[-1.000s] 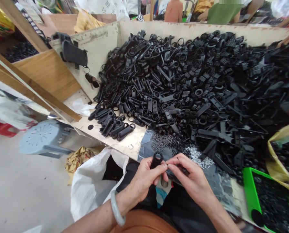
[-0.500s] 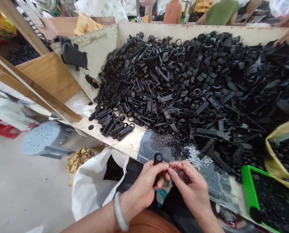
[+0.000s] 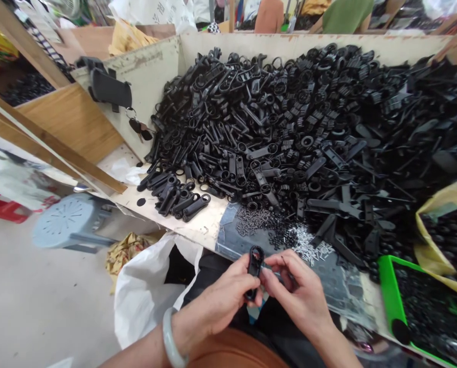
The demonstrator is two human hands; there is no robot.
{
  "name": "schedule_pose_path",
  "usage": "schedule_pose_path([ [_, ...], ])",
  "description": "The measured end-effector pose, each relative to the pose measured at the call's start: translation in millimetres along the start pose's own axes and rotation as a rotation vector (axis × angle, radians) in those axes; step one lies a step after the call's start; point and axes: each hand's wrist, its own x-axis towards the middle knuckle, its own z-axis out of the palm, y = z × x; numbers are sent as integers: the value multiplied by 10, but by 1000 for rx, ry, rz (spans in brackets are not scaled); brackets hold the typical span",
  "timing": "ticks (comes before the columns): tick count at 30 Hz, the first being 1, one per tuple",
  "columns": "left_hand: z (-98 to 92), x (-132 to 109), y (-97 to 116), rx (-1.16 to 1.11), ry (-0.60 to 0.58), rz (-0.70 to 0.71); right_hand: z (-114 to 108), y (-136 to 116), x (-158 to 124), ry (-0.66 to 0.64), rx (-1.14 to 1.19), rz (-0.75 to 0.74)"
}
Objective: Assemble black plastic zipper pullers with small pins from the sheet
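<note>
In my left hand (image 3: 232, 286) is a black plastic handle-shaped part (image 3: 255, 260), held upright with its ring end at the top, the thumb pressed across its lower half. The fingers of my right hand (image 3: 297, 286) are pinched together against the right side of this part. Whatever they hold, if anything, is too small or hidden to make out. Just beyond both hands, small dark pieces (image 3: 253, 221) and shiny metal pins (image 3: 309, 243) lie loose on a dark sheet (image 3: 228, 237).
A large heap of black plastic parts (image 3: 251, 117) fills the walled bench. Several similar handles (image 3: 182, 199) lie at its left front. A green tray (image 3: 391, 291) and yellow sack (image 3: 437, 245) stand right; a white sack (image 3: 136, 301) hangs open below left, near a blue stool (image 3: 65, 220).
My left hand has turned the black part so its long hollow side shows more fully. My right hand stays pinched beside it, slightly shifted left. The whole view has shifted a little.
</note>
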Motion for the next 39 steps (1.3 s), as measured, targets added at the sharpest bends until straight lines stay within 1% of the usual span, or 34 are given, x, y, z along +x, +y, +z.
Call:
schedule_pose_path([
  [3,-1,-21,-7,130,24,31,11,-8,33,-39,-34,-42],
  [5,-23,-22,-16,214,24,58,9,3,52,-67,-40,-29],
  [8,-72,-6,-42,319,15,87,5,21,55,-122,1,75],
  [12,-116,27,-75,385,-6,122,16,15,35,-166,120,238],
  [15,-128,40,-76,428,-12,112,32,3,29,-164,204,300],
  [17,-131,42,-73,451,-14,111,41,2,27,-157,250,307],
  [20,-130,41,-78,454,-9,107,47,1,17,-133,232,240],
  [25,-110,42,-71,377,-3,126,26,-56,-11,-81,58,48],
  [27,-118,59,-67,377,4,152,8,-86,-26,-94,8,-8],
  [30,-171,108,-91,458,44,214,-14,-104,-43,-152,-28,-71],
  [35,-277,160,-149,638,86,370,11,-86,-33,-197,-93,-100],
  [37,-309,168,-159,668,88,388,21,-82,-23,-217,-115,-90],
  [39,-343,185,-176,637,74,373,10,-83,-21,-240,-130,-79],
])
